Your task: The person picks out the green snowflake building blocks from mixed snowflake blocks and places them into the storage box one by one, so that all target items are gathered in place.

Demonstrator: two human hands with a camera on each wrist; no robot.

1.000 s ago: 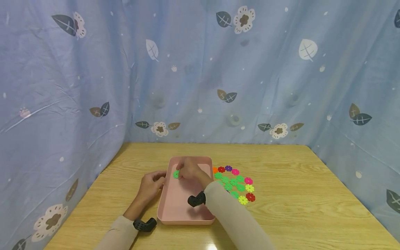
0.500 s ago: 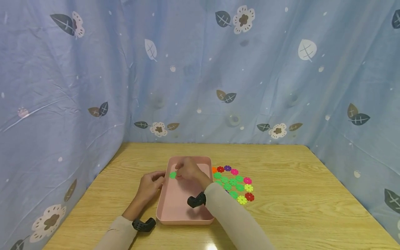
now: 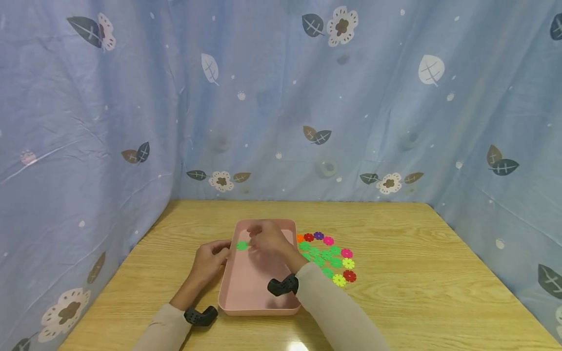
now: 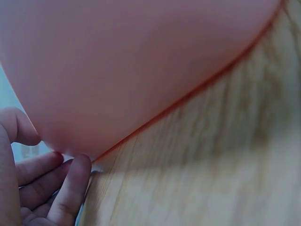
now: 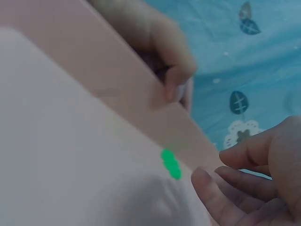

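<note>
A shallow pink tray (image 3: 259,287) lies on the wooden table. Inside it, by the left wall, rests a green snowflake-shaped plastic disc (image 3: 242,245), seen nearly edge-on in the right wrist view as a green disc (image 5: 170,164). My left hand (image 3: 208,261) holds the tray's left wall, thumb over the rim and the other fingers against the outside, as the left hand (image 5: 160,42) in the right wrist view shows. Over the tray, just right of the disc, hovers my right hand (image 3: 270,240); its thumb and fingers are apart, nothing between them.
Right of the tray, several loose snowflake discs (image 3: 327,255) lie on the wooden table (image 3: 417,273), mostly green, with red, pink, yellow, purple and orange ones around. Part of that group is hidden by the right sleeve (image 3: 333,302). A blue patterned curtain (image 3: 281,97) hangs behind.
My right hand has let go of the green disc, which now lies by the tray's left wall, and has drawn slightly to the right. The left hand keeps its place on the tray.
</note>
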